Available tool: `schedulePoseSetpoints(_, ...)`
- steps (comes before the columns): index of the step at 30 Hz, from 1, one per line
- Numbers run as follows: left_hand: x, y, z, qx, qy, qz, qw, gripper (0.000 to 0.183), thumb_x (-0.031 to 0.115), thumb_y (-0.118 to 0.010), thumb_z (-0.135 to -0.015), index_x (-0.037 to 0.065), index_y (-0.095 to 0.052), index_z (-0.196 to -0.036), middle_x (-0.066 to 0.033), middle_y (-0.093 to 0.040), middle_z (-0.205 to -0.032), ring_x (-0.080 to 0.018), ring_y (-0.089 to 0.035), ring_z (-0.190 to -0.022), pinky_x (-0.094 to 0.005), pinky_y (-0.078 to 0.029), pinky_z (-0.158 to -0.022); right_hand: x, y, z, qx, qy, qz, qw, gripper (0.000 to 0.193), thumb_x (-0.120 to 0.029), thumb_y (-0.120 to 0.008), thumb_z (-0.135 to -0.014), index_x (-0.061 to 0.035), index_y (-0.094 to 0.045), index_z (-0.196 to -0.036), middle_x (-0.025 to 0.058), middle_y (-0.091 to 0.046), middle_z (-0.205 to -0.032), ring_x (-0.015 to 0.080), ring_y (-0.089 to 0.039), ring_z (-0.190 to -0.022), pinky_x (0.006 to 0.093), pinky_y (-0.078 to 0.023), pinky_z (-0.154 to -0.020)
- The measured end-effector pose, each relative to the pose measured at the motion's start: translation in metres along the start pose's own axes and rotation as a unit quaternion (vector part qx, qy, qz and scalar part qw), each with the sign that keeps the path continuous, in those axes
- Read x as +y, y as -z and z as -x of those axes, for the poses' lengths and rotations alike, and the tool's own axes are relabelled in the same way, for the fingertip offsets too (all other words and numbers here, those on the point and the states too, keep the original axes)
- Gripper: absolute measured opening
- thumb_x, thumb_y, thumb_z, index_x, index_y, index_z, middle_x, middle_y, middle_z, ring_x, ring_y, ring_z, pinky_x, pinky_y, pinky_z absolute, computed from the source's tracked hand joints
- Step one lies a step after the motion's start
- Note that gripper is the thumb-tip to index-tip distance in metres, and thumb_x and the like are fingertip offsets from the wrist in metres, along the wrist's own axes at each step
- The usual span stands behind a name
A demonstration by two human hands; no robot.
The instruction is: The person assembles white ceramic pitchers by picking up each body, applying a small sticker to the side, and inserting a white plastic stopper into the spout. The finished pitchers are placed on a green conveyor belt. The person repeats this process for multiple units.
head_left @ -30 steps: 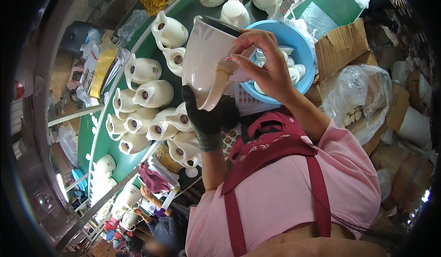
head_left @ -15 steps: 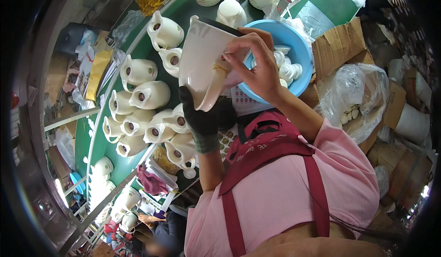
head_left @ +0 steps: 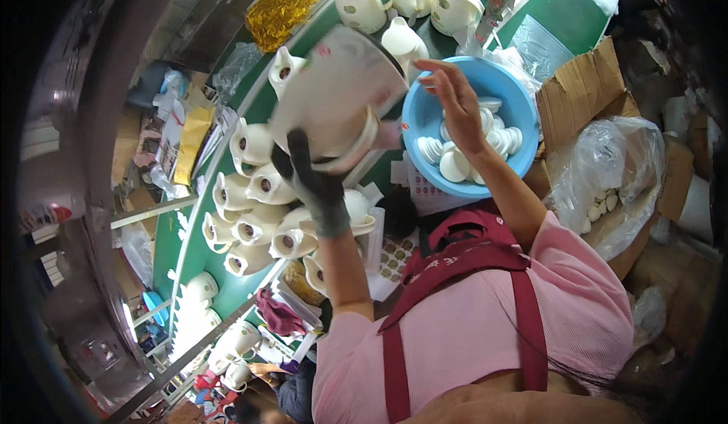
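A large cream jug [head_left: 334,83], blurred by motion, is tilted on its side in the air over the green bench. My left hand [head_left: 315,181], in a dark glove, grips it from below, near its lower edge. The jug's handle is turned toward me, and a dark rim shows at its right end. My bare right hand [head_left: 459,109] is apart from the jug, fingers stretched out and holding nothing. It hovers above a light blue basin [head_left: 410,140] that holds several round white discs [head_left: 455,165].
Several cream jugs [head_left: 254,231] lie crowded on the green bench [head_left: 188,246] at left; others [head_left: 360,3] stand at the far end. Gold tinsel [head_left: 282,15] lies beyond. An open cardboard box [head_left: 584,79] with plastic-wrapped pieces stands at right. A sheet of round stickers [head_left: 394,261] lies near me.
My right hand has come off the jug and moved right, over the basin. The jug has turned in my left hand.
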State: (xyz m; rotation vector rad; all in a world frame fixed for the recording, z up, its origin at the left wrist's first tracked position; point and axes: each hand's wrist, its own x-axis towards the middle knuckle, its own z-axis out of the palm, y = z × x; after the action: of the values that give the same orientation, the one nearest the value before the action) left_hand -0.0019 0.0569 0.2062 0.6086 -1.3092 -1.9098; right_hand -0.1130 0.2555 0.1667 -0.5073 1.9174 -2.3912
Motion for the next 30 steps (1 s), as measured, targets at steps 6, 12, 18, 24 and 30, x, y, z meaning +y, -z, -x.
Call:
schedulePoseSetpoints(6, -0.096, -0.059, -0.212, -0.114, -0.395, -0.429, 0.804, 0.063, 0.035, -0.088, -0.071, 0.003, -0.062, -0.119, -0.0204, -0.066, -0.114, -0.0459, -0.057, -0.109, -0.0511, -0.04, -0.098, 0.024, 0.049, 0.01, -0.005, -0.077, 0.014, 0.997, 0.02, -0.012, -0.056, -0.105, -0.0031, -0.062, -0.122, 0.0075, -0.071, -0.105, 0.012, -0.066, -0.092, 0.026, -0.053, -0.081)
schedulePoseSetpoints(12, -0.198, -0.047, -0.291, -0.223, -0.232, -0.768, 0.554, 0.075, 0.05, -0.083, -0.071, 0.018, -0.059, -0.135, -0.0122, -0.061, -0.13, -0.0377, -0.051, -0.126, -0.064, -0.029, -0.108, 0.059, 0.044, 0.028, -0.037, -0.15, 0.098, 0.983, 0.017, -0.007, -0.056, -0.103, -0.0018, -0.064, -0.117, 0.007, -0.071, -0.095, 0.0112, -0.067, -0.085, 0.0263, -0.054, -0.077)
schedulePoseSetpoints(18, -0.177, -0.004, -0.278, -0.165, -0.292, -0.711, 0.619, 0.084, 0.062, -0.081, -0.069, 0.016, -0.055, -0.134, -0.0173, -0.055, -0.13, -0.0398, -0.051, -0.124, -0.0534, -0.04, -0.102, 0.1, 0.0, 0.024, -0.143, -0.18, 0.172, 0.958, 0.016, -0.014, -0.065, -0.098, -0.0032, -0.067, -0.11, 0.013, -0.072, -0.102, 0.0279, -0.072, -0.094, 0.0371, -0.055, -0.082)
schedulePoseSetpoints(24, -0.159, 0.081, -0.285, -0.249, -0.148, -0.841, 0.457, 0.109, 0.047, -0.084, -0.07, 0.027, -0.026, -0.16, -0.0086, -0.045, -0.15, -0.0307, -0.041, -0.141, -0.0634, -0.024, -0.115, 0.165, -0.112, 0.052, -0.249, -0.228, 0.253, 0.907, 0.088, -0.052, -0.07, -0.089, -0.0102, -0.029, -0.154, 0.0264, -0.058, -0.133, 0.0413, -0.06, -0.12, 0.0468, -0.048, -0.103)
schedulePoseSetpoints(30, -0.156, 0.09, -0.288, -0.285, -0.213, -0.842, 0.406, 0.1, 0.047, -0.083, -0.073, 0.028, -0.033, -0.158, -0.0044, -0.054, -0.144, -0.03, -0.045, -0.135, -0.0588, -0.031, -0.106, 0.194, -0.168, 0.001, -0.2, -0.43, 0.181, 0.861, 0.098, -0.062, -0.071, -0.079, -0.0036, -0.037, -0.149, 0.0238, -0.067, -0.117, 0.0317, -0.073, -0.08, 0.0377, -0.06, -0.065)
